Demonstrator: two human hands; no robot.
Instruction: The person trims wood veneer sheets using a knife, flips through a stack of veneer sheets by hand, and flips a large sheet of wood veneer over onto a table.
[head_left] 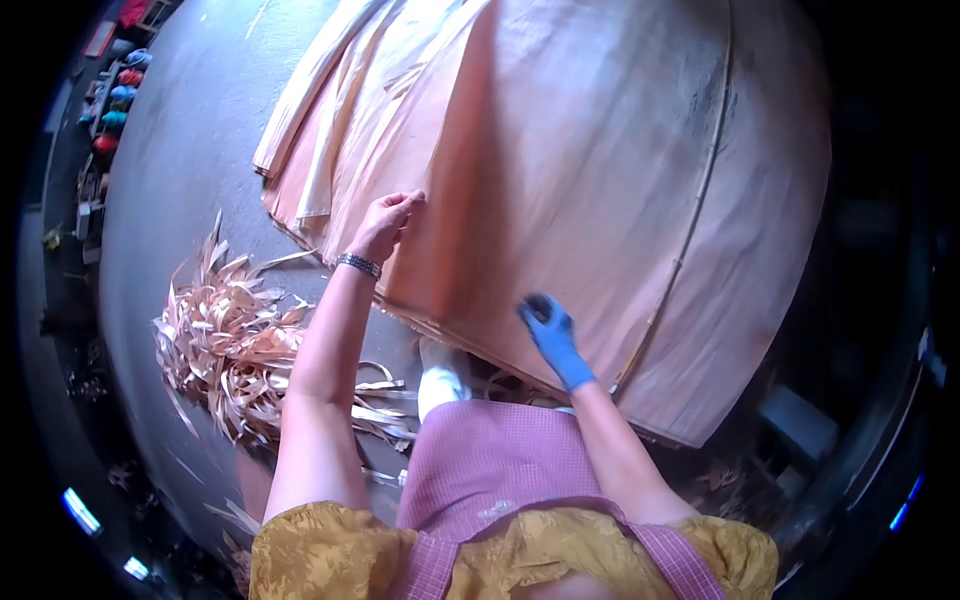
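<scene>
A wide stack of thin pinkish-tan sheets point(590, 200) spreads out in front of me. My left hand point(388, 222), bare with a dark watch on the wrist, pinches the raised edge of a top sheet point(468, 190), which stands up and casts a shadow. My right hand point(549, 325), in a blue glove with dark fingertips, is over the near part of the stack. Its fingers are curled and blurred, and whatever they may hold is hidden. A long thin stick point(690, 215) lies across the right side of the sheets.
A heap of curled shavings point(235, 350) lies on the grey floor point(190, 150) at the left. Folded sheets overlap at the stack's upper left. Colourful items point(115, 118) line a rack at far left. A grey stool-like object point(797, 424) is at the lower right.
</scene>
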